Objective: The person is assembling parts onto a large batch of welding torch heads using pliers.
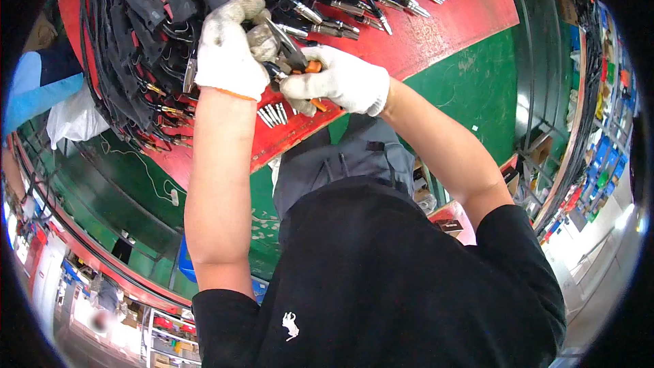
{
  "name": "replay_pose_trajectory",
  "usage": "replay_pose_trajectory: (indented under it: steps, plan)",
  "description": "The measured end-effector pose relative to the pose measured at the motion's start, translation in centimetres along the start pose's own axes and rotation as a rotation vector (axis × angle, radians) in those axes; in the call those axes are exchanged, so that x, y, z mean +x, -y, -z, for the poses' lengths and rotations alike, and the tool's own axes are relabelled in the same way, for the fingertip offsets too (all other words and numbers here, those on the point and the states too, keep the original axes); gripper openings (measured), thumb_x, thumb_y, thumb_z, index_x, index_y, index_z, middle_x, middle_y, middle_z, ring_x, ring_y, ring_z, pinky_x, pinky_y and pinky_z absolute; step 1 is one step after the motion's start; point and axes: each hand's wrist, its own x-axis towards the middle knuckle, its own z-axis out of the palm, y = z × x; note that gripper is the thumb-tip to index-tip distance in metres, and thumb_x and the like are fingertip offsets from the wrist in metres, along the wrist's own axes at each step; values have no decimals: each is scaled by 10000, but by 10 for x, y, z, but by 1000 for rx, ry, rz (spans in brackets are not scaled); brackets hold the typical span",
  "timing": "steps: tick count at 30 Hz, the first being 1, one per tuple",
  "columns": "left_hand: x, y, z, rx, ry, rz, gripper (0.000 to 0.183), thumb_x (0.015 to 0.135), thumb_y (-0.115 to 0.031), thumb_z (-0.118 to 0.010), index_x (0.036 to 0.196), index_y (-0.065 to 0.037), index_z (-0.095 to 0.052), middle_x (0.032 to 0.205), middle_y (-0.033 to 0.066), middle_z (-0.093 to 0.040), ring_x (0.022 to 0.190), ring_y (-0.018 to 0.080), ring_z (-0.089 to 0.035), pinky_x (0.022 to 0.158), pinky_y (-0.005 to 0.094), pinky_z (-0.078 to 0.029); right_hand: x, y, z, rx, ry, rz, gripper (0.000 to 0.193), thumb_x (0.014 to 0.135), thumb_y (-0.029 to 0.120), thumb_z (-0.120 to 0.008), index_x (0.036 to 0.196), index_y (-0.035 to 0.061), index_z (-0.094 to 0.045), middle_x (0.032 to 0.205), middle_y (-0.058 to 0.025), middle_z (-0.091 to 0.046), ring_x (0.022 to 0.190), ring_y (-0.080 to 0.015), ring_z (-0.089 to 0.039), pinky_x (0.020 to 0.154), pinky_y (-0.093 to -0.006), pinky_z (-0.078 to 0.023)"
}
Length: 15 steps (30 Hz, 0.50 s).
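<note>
My left hand [230, 48], in a white work glove, is closed on a black torch-like tool, mostly hidden by the fingers. In my right hand [344, 83], also gloved, is a pair of pliers with orange handles [313, 67]. Their dark jaws [289, 46] reach up beside my left fingers; whether they touch the held piece I cannot tell. Just below my hands, several small silver metal tubes [273, 115] lie side by side on the red tabletop [436, 41]. Beyond both hands are heaped black torches [303, 10] with silver metal tips.
Thick black cables and handles [129, 20] cover the left of the table. Past its right edge is a green surface [477, 85]. A white plastic bag [75, 117] hangs at the far left, next to a blue sleeve [41, 88]. Shelves with coloured bins [603, 157] stand at right.
</note>
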Motion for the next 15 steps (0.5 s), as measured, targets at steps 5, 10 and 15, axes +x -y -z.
replay_pose_trajectory:
  steps: [5, 10, 15]
  plan:
    - [1, -2, 2, 79, -56, -39, 142, 852, -172, -649, 934, -57, -636, 735, 61, -606, 549, 158, -547, 468, 286, -412, 3, 3, -17, -181, -204, 36, 243, 947, 239, -705, 1093, 54, -646, 819, 6, -629, 715, -64, -544, 632, -260, -459]
    - [6, 7, 8, 56, -49, -21, 136, 849, -178, -653, 929, -69, -645, 745, 52, -604, 561, 155, -536, 473, 285, -414, 4, -8, -25, -478, -359, 189, 340, 914, 251, -723, 1113, -13, -643, 885, -75, -665, 829, -151, -592, 786, -337, -500]
    - [6, 5, 10, 39, -10, 16, 122, 861, -177, -640, 915, -68, -657, 766, 46, -609, 578, 143, -537, 470, 269, -405, 2, -6, -27, -546, -400, 113, 369, 892, 268, -736, 1116, -10, -642, 901, -130, -660, 863, -158, -595, 820, -360, -494]
